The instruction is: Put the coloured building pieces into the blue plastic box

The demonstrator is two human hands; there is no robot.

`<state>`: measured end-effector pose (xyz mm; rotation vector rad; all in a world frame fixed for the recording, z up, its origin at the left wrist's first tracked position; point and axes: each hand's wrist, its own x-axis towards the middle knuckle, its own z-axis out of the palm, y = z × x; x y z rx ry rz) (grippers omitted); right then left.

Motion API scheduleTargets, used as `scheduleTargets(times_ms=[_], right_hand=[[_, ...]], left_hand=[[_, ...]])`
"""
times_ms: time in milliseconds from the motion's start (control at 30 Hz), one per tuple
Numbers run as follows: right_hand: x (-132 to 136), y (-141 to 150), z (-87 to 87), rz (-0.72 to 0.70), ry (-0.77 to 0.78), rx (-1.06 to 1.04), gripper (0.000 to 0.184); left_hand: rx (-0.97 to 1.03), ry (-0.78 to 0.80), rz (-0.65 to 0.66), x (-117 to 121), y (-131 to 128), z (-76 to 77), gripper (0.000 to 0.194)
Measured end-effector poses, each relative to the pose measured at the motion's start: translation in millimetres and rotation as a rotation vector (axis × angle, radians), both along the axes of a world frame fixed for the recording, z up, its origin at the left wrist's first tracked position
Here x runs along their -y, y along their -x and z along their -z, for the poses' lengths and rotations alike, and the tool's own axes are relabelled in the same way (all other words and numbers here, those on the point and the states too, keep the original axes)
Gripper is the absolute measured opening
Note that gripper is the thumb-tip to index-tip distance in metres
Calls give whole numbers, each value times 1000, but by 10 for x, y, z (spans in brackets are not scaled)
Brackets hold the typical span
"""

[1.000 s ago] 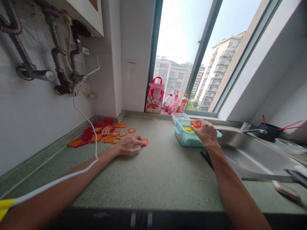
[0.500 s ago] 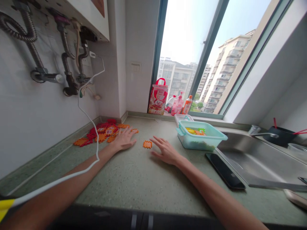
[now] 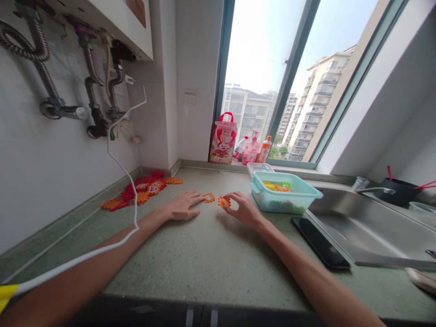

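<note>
My right hand [image 3: 245, 210] pinches an orange jagged-edged puzzle tile [image 3: 223, 201] between thumb and fingers, a little above the counter. My left hand [image 3: 184, 206] lies palm down with its fingers spread. Its fingertips reach the edge of a second orange tile [image 3: 209, 197], which has a white window-like grid. Whether they touch it I cannot tell. A heap of red and orange tiles [image 3: 143, 190] is on the counter left of my left hand, and a single orange tile [image 3: 174, 180] is at the heap's right end.
A turquoise tub [image 3: 284, 204] with colourful pieces stands right of my right hand. Beside it lie a black phone [image 3: 320, 243] and a steel sink [image 3: 368, 231]. A white cable [image 3: 136, 200] hangs across my left forearm. Bottles and a red-handled bag [image 3: 223, 143] line the windowsill.
My right hand has closed on an orange tile and lifted it. My left hand has shifted right, and the grid tile now lies near its fingertips, away from the heap.
</note>
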<state>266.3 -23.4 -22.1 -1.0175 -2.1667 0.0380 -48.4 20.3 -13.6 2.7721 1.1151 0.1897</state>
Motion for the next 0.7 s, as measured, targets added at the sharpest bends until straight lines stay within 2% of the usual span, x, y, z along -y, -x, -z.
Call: scheduleTargets(times_ms=[167,233,400,500,600,700], right_hand=[[62,-6,-98,-71,-37,-81,24],[95,-9,-124,-118,-10,-50,21],[138,4,-130,-169,142,137,16],[130,24,-101,-153,212,191,14],[114,31,-68,-76,227,191,13],[104,22,-53,-37,180,165,17]], left_hand=[[51,39,302,252,-211,-18,70],[100,34,343,292,-213,-40,71],[295,-136,238,238,10,-194,50],[265,-207,155,148,238,-302,40],[208,-126,70,69,397,-330,36],[192,-18,83,52,410,-281,37]])
